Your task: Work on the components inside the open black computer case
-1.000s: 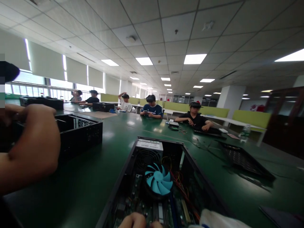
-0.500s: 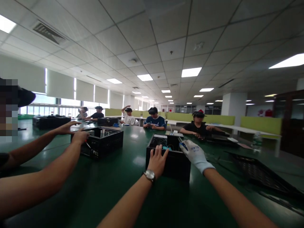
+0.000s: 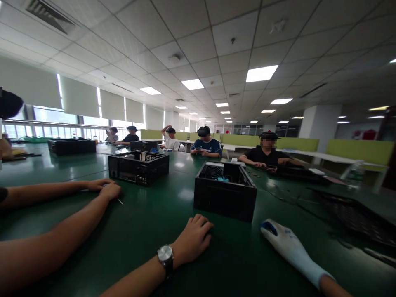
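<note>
A black computer case (image 3: pixel 224 198) stands open-topped on the green table, with a fan and a light-blue item inside. In front of it is my left hand (image 3: pixel 193 239), bare and wearing a wristwatch (image 3: pixel 165 253), its fingers loosely bent, apart and empty. To the right of the case's near corner is my right hand (image 3: pixel 284 241), in a white glove with blue on the palm side. Its fingers are curled toward the thumb; whatever they hold, if anything, is hidden. Neither hand touches the case.
At left, a co-worker's hands (image 3: pixel 108 189) rest on the table with a thin metal shaft showing, near another black case (image 3: pixel 139 167). A black perforated panel (image 3: pixel 355 216) and cables lie at right. A clear bottle (image 3: pixel 355 175) and several seated people are farther back.
Both my hands have left the case and come back toward me, the right one also moving outward. The co-worker's hands have dropped from their case to the table. My view has shifted slightly.
</note>
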A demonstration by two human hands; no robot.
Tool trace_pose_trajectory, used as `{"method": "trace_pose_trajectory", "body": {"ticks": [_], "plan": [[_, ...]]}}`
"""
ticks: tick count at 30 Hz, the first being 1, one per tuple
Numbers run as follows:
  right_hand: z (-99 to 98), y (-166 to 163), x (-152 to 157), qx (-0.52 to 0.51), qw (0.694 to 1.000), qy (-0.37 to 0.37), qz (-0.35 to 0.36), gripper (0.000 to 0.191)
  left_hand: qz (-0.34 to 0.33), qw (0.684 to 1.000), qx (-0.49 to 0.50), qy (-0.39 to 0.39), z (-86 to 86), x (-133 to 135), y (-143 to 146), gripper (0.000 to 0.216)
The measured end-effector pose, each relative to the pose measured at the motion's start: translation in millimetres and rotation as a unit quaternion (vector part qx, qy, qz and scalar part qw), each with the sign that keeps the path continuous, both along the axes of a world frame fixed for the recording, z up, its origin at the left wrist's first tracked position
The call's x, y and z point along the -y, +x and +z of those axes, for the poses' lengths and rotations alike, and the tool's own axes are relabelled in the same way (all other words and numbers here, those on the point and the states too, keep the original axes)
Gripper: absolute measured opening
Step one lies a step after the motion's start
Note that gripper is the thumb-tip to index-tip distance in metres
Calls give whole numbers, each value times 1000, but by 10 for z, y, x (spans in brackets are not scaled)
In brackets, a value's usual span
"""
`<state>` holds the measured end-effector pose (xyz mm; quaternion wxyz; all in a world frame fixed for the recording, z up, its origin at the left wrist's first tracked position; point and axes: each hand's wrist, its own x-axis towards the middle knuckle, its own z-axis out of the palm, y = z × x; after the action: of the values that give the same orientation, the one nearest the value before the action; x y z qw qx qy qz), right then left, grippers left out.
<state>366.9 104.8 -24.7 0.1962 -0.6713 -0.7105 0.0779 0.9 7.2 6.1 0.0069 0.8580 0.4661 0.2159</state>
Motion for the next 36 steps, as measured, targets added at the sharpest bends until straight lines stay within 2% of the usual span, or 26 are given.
{"method": "trace_pose_trajectory", "body": {"ticks": [7,12,19,25,33,36], "plan": [[-13,15,33,55,996,6,72,54,-60,998,-18,-15,-22,61,63,32],[-67,31,-18,9,998,-46,41,63,-53,998,-14,-40,-48,46,39,30],[-20,-15,67,-18,996,-76,47,77,-48,996,-11,-72,2,66,31,34],[16,-32,90,-11,996,-68,56,79,-44,995,-18,-88,44,77,31,36],[-73,9,39,4,996,-58,66,82,-38,994,-13,-99,52,84,30,37],[-49,-8,61,10,996,-52,68,80,-38,994,-11,-106,66,96,24,37]]}}
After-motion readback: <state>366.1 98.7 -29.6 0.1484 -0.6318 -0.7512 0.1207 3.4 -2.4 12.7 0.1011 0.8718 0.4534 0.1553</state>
